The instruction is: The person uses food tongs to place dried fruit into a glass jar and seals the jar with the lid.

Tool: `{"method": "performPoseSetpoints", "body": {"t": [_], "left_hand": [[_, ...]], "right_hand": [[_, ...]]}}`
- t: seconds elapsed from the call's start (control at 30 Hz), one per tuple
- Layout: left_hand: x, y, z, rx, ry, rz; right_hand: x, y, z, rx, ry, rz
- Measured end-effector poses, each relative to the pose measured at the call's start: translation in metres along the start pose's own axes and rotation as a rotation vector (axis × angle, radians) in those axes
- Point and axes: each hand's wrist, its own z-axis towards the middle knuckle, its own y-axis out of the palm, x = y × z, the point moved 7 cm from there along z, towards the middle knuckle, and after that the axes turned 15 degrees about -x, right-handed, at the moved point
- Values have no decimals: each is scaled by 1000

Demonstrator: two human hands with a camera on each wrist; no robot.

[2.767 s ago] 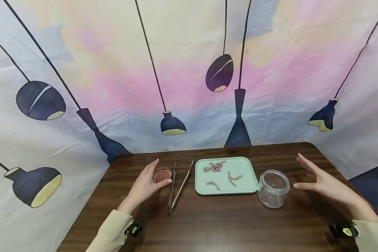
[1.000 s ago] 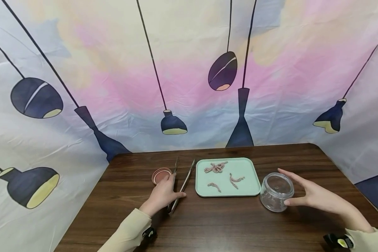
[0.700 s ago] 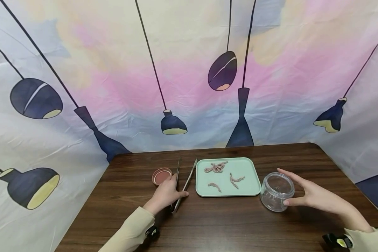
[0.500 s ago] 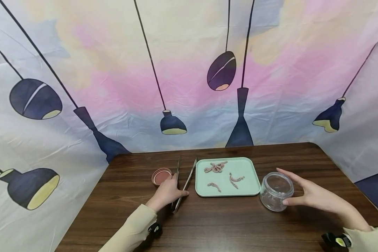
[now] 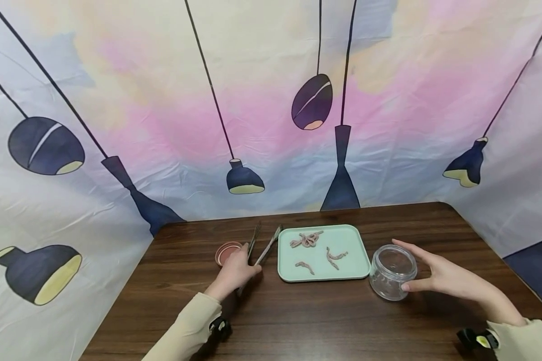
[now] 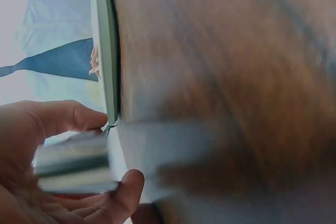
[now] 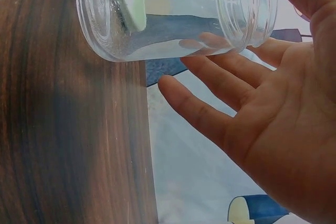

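Observation:
In the head view, my left hand (image 5: 237, 268) grips metal tongs (image 5: 267, 246) with their two arms spread apart, tips pointing away. The left wrist view has the blurred tongs (image 6: 79, 166) between thumb and fingers. A reddish round lid (image 5: 227, 252) lies just beyond that hand. My right hand (image 5: 451, 281) rests against a clear jar (image 5: 393, 276), thumb at its near side and index finger by the rim. In the right wrist view the fingers (image 7: 199, 111) are fairly straight and spread beside the jar (image 7: 173, 40). The jar stands upright, with no lid on it.
A pale green tray (image 5: 343, 271) sits between the tongs and the jar. On it lie pinkish worm-like strands (image 5: 305, 240): a tangled clump at the back and separate pieces in front. A lamp-patterned cloth (image 5: 271, 125) hangs behind the dark wooden table (image 5: 325, 326).
My left hand has moved from the lid to the tongs, gripped them and shifted their bent end. My right hand has come in from the right to the jar, which stays put.

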Motion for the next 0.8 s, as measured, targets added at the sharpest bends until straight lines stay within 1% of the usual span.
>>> {"method": "performPoseSetpoints", "body": {"t": [0.17, 0.27, 0.37, 0.5, 0.6, 0.8], "left_hand": [[0, -14, 1, 26, 3, -7], [-1, -22, 2, 29, -5, -19], [-3, -27, 2, 40, -16, -18], [-3, -32, -2, 56, -10, -53], [1, -35, -6, 57, 7, -89], [13, -43, -13, 60, 46, -82]], "right_hand": [[-2, -3, 0, 1, 9, -28], [-5, -4, 1, 0, 4, -13], [-7, -4, 2, -3, -4, 6], [-5, -2, 2, -8, -6, 24], [-3, -1, 1, -13, -3, 40], [0, 1, 0, -17, 1, 65]]}}
